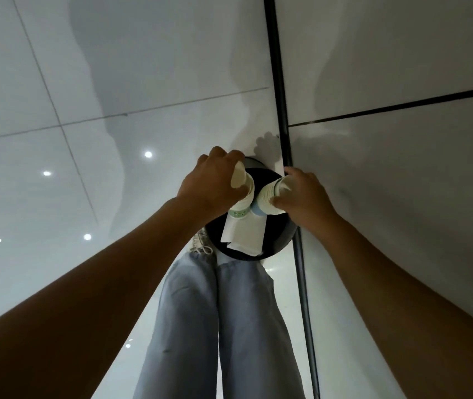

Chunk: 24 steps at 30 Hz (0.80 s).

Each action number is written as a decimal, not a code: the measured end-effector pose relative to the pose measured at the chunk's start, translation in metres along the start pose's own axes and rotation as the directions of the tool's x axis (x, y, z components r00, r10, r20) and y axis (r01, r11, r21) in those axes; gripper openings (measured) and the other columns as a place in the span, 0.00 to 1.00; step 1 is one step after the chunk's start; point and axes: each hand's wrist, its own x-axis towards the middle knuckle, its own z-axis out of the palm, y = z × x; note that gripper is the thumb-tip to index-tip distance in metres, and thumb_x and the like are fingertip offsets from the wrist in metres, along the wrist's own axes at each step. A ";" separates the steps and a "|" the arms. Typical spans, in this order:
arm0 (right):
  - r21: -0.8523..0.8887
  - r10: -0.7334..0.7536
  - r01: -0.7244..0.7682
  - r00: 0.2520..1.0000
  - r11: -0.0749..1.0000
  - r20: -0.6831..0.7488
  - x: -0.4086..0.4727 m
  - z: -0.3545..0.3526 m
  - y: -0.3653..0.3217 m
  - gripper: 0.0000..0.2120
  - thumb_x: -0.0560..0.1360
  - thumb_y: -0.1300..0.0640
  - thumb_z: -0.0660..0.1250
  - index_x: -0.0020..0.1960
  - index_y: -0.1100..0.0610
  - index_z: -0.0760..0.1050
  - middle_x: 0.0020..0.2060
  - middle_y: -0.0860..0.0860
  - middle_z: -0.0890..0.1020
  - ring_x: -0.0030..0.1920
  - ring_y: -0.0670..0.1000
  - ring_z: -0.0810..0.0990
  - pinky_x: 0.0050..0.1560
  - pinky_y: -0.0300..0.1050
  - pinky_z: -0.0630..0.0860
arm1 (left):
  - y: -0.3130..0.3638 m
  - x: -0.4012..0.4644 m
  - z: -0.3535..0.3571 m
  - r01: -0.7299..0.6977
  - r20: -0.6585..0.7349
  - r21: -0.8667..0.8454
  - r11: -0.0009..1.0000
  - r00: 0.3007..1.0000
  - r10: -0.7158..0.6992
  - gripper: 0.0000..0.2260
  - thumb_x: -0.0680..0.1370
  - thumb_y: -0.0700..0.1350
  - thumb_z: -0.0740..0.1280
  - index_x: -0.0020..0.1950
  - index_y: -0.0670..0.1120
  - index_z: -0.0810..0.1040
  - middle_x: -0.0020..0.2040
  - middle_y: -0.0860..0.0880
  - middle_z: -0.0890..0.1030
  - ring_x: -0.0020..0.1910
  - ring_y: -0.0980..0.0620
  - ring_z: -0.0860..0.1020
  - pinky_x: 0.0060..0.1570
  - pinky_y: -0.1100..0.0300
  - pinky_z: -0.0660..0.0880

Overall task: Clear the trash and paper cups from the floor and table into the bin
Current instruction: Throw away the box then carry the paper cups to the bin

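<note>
A round black bin point(279, 240) stands on the floor against the wall, right below my hands. My left hand point(215, 182) grips a white paper cup with a green band point(242, 194), tipped mouth-down over the bin. My right hand point(301, 194) holds a white paper cup with a blue band point(264, 197), also tipped down over the opening. The two cups nearly touch. White sheets of paper point(243, 233) lie inside the bin under the cups.
Glossy white floor tiles point(85, 168) stretch to the left with ceiling lights reflected in them. A grey wall point(402, 139) with a dark vertical strip point(282, 110) rises on the right. My legs in light blue trousers point(218, 326) and a pale shoe point(200, 243) stand beside the bin.
</note>
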 end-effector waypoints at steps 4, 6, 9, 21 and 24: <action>0.070 -0.059 0.055 0.996 0.996 0.066 0.007 0.007 0.005 0.35 0.72 0.54 0.73 0.74 0.52 0.61 0.70 0.55 0.66 0.69 0.57 0.68 0.63 0.48 0.67 | 0.000 0.013 0.018 -0.037 0.078 0.097 0.995 0.997 0.029 0.28 0.72 0.52 0.72 0.70 0.52 0.67 0.65 0.46 0.70 0.63 0.44 0.70 0.55 0.48 0.75; 0.057 -0.089 0.084 0.992 0.995 0.085 0.009 0.010 0.007 0.36 0.72 0.53 0.73 0.75 0.52 0.59 0.72 0.54 0.64 0.70 0.56 0.66 0.65 0.49 0.66 | -0.003 0.017 0.028 -0.067 0.110 0.143 0.987 0.993 0.051 0.30 0.72 0.52 0.71 0.72 0.52 0.65 0.67 0.46 0.69 0.65 0.44 0.69 0.56 0.49 0.73; 0.032 -0.111 0.109 0.988 0.994 0.108 0.012 0.012 0.008 0.38 0.72 0.53 0.73 0.76 0.51 0.57 0.74 0.53 0.61 0.72 0.56 0.63 0.69 0.51 0.66 | -0.008 0.022 0.040 -0.093 0.176 0.169 0.981 0.982 0.062 0.30 0.73 0.52 0.71 0.73 0.51 0.65 0.69 0.46 0.67 0.67 0.44 0.68 0.59 0.49 0.72; -0.076 -0.179 0.179 0.984 0.981 0.006 -0.060 -0.012 -0.033 0.35 0.73 0.54 0.71 0.76 0.53 0.58 0.73 0.53 0.63 0.71 0.56 0.63 0.69 0.50 0.64 | -0.005 -0.050 -0.007 -0.054 0.025 0.205 0.977 0.998 0.050 0.24 0.79 0.52 0.62 0.73 0.48 0.63 0.70 0.45 0.68 0.70 0.45 0.65 0.68 0.53 0.63; -0.107 -0.267 0.269 0.963 0.957 0.025 -0.103 -0.029 -0.071 0.31 0.73 0.55 0.70 0.73 0.53 0.63 0.70 0.53 0.68 0.68 0.55 0.67 0.67 0.48 0.66 | 0.006 -0.100 -0.035 -0.024 -0.003 0.288 0.957 1.000 0.026 0.24 0.81 0.54 0.57 0.75 0.48 0.59 0.74 0.45 0.63 0.73 0.45 0.59 0.73 0.53 0.55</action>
